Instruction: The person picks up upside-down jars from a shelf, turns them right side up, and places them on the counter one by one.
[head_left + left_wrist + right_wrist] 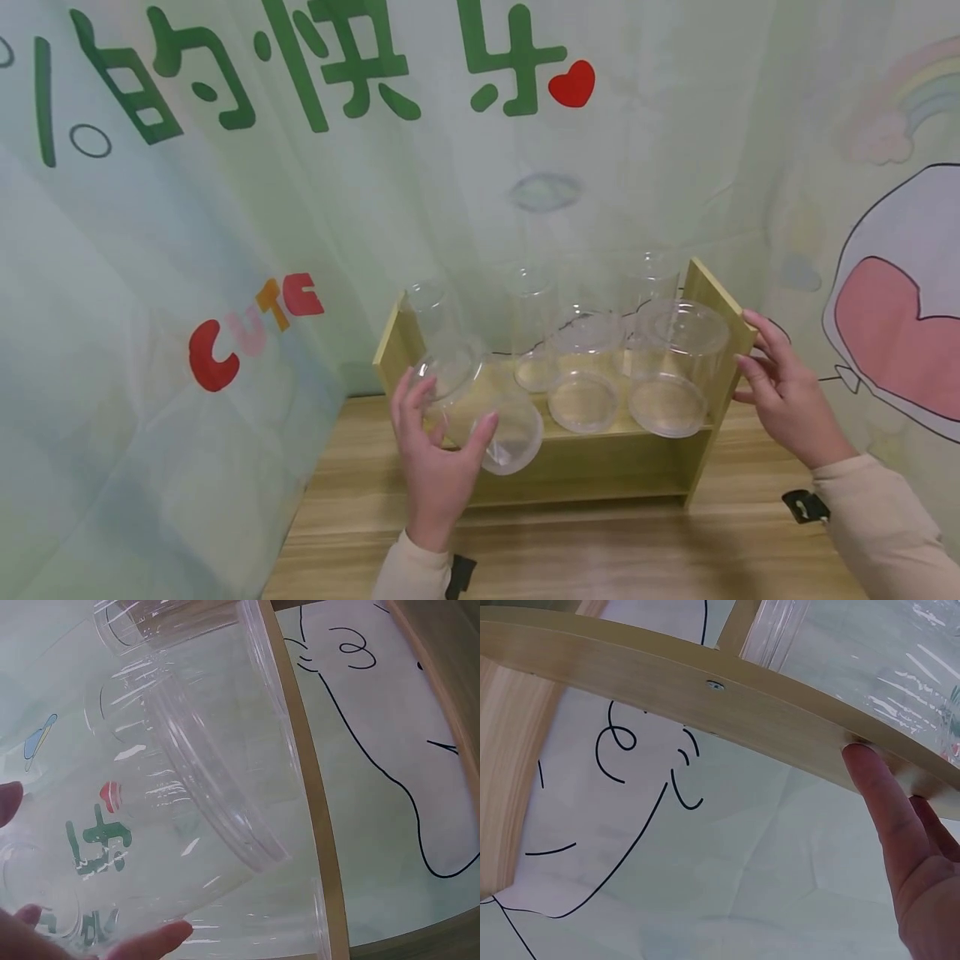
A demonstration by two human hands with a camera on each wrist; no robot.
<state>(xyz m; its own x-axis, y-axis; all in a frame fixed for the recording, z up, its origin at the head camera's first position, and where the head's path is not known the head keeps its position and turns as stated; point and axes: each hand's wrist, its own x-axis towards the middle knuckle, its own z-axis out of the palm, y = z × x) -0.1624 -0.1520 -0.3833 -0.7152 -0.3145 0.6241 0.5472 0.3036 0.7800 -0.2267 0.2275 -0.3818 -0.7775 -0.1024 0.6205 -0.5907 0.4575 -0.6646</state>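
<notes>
A clear plastic jar (pixel 521 425) leans at a slant at the left front of a small wooden rack (pixel 577 500). My left hand (pixel 438 479) holds this jar from the near left, thumb on one side and fingers on the other. The thick rim band of the jar (pixel 214 780) runs diagonally across the left wrist view. At the rack's other end my right hand (pixel 791 404) touches the outside of the right side panel (pixel 720 304). Its fingertips (pixel 862 754) press on that panel in the right wrist view.
On the rack's upper shelf stand several clear jars: two wide ones (pixel 583 404) (pixel 675 408) in front, with slimmer ones (pixel 531 325) behind. The rack rests on a wood-grain table (pixel 330 500). A printed curtain (pixel 450 183) hangs behind and at both sides.
</notes>
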